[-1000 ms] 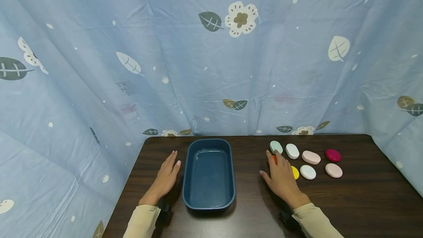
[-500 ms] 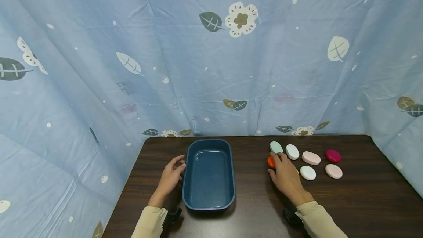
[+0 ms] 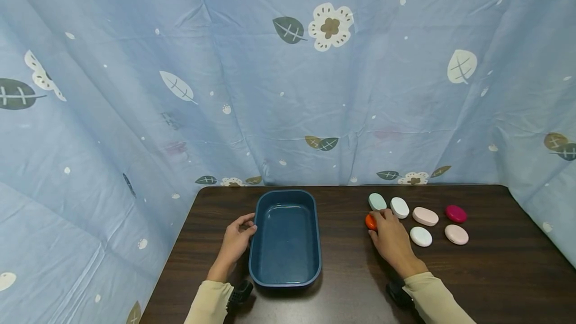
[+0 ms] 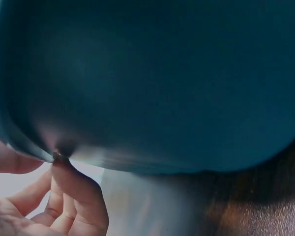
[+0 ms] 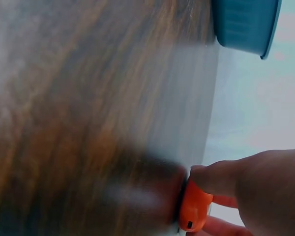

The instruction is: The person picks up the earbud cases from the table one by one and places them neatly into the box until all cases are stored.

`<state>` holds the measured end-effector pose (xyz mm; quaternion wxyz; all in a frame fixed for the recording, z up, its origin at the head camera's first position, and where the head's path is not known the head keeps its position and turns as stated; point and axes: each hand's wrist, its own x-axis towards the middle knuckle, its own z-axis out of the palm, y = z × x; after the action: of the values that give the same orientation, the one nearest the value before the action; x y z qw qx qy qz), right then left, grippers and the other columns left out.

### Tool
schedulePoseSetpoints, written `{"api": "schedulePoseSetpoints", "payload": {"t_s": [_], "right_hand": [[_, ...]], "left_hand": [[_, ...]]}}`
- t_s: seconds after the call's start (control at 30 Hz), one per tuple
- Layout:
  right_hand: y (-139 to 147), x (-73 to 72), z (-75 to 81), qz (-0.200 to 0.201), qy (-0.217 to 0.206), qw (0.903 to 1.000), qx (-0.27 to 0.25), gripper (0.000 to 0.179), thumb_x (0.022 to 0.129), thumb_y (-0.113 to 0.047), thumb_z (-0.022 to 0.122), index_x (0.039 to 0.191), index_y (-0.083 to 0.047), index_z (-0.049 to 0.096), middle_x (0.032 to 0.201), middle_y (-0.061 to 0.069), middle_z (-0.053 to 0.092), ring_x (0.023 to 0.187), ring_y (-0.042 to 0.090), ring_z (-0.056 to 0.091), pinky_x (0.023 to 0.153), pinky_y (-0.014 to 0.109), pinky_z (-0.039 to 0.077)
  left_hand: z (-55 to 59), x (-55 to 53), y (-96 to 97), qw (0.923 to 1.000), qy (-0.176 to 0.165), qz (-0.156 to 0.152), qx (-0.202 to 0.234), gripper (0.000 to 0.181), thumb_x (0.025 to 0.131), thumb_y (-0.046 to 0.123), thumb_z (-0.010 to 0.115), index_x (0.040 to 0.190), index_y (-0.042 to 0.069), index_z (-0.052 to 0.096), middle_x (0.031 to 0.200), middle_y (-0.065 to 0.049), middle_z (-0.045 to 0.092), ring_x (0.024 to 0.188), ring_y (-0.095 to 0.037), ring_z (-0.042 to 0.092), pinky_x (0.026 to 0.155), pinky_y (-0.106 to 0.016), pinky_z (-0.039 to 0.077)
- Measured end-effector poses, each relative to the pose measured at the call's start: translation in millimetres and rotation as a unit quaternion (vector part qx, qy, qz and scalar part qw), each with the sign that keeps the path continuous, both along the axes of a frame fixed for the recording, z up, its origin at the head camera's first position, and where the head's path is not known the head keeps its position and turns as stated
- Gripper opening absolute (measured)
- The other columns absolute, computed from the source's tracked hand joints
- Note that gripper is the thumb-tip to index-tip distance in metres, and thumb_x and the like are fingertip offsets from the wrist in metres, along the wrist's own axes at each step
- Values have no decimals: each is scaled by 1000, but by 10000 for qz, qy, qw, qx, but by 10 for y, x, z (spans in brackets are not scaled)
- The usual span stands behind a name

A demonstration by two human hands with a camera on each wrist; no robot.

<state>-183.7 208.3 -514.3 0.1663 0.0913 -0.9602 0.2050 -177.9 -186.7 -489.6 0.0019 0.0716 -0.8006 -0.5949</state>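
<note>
My left hand point(image 3: 236, 239) is at the left side of a deep blue rectangular tray point(image 3: 253, 254). In the left wrist view, its thumb and a finger pinch the tray's rim point(image 4: 27, 147). On the right of the table, my right hand point(image 3: 392, 244) grips a small orange rounded piece point(image 3: 370, 222). The right wrist view shows the thumb on one face of this orange piece point(image 5: 194, 206) and fingers on the other side; a small dark slot marks its end. A yellow piece seen earlier is hidden behind the right hand.
Around the right hand lie several smooth rounded pieces: mint point(image 3: 377, 202), white oblong point(image 3: 399, 207), white oval point(image 3: 420, 237), pink oblong point(image 3: 425, 216), magenta point(image 3: 456, 214) and pale pink point(image 3: 456, 234). A patterned blue curtain point(image 3: 288, 89) hangs behind the dark wooden table point(image 3: 342, 294).
My left hand has moved right from beside the tray to its rim, fingers curling in. The right hand has shifted slightly right and closed on the orange piece, covering the yellow one.
</note>
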Motion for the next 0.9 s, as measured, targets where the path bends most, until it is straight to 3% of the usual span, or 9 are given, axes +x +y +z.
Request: {"api": "schedulePoseSetpoints", "payload": {"t_s": [0.37,0.67,0.9], "right_hand": [[12,-40,-3,68,137,9998,129,43,76,3,90,114,4,69,99,24,63,81,43,64,73,59,53],[-41,-19,47,186,126,9997,-114,45,78,2,89,118,4,68,103,25,64,88,44,64,78,59,53],[-157,9,192,327,81,9981,-512,46,81,3,87,122,4,67,111,24,64,98,43,62,86,58,54]], "left_hand": [[44,18,8,9982,-341,123,472,39,103,2,61,141,-4,62,100,-6,55,74,-17,51,57,-29,44],[26,-3,9,9972,-475,136,558,38,103,2,60,141,-3,62,99,-6,56,74,-18,51,58,-28,45],[30,-3,18,9964,-487,137,686,38,103,0,59,141,-4,62,99,-6,55,73,-17,50,57,-27,44]]}}
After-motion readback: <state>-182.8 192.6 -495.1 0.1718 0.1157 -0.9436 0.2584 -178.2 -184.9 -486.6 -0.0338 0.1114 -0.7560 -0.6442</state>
